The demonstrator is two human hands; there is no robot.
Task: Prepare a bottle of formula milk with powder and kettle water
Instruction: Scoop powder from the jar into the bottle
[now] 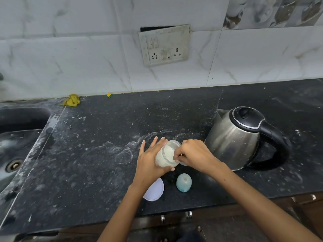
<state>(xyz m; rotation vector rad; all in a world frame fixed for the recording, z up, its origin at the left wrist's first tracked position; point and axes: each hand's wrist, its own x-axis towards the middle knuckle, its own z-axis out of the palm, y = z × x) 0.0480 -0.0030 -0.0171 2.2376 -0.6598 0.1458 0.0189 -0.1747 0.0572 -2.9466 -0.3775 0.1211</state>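
Observation:
A clear jar of white powder (166, 155) is tilted over the black counter (97, 154), its mouth toward the wall. My left hand (150, 159) holds it from the left with the thumb under it. My right hand (194, 154) has its fingers curled at the jar's right side, pinching something small that I cannot make out. A pale blue bottle cap with the teat inside (183, 184) stands just in front of the jar. The jar's white lid (154, 191) lies flat under my left wrist. The steel kettle with a black handle (241, 138) stands to the right.
A sink (15, 137) is sunk into the counter at the left. A yellow cloth (72, 100) and a small yellow-green scrap (109, 95) lie against the tiled wall. A socket plate (165, 45) hangs on the wall. Cabinet handles (188, 214) show below the counter edge.

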